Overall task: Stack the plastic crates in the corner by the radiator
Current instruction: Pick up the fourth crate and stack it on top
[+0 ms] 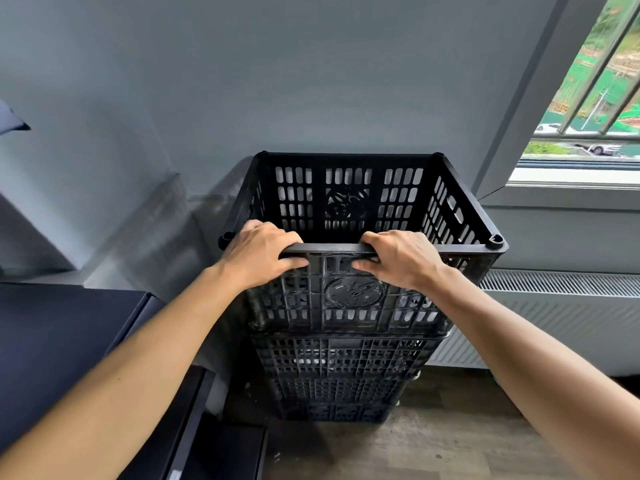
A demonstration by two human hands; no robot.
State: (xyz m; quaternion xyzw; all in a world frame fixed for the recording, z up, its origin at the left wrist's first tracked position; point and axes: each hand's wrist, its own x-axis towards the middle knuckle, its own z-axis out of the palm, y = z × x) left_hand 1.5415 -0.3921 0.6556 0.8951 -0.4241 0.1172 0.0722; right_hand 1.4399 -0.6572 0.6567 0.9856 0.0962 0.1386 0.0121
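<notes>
Crates of black slotted plastic are seen in the head view, the only view given, stacked in the corner against the grey wall (311, 81), just beside the white radiator (554, 299) under the window (588, 98). The top crate (353, 299) is seated on the lower crates (343, 375); three or so can be made out below it, the exact count being hard to tell. Its near rim is gripped from above by both hands. The left hand (258, 254) is curled over the rim, fingers closed down the outer face, thumb side inward. The right hand (401, 258) is wrapped round the rim in the same way, so that both hands lie close together near the middle of the rim.

Seating is judged near complete, yet whether the top crate is fully locked onto the one below cannot be told. Should it be released while skewed, it could tip forward, since the stack is tall and narrow. A push given too hard could shift the whole column against the radiator or the dark cabinet (62, 341) to the left. Fingers could be pinched if the rim is pressed down.
</notes>
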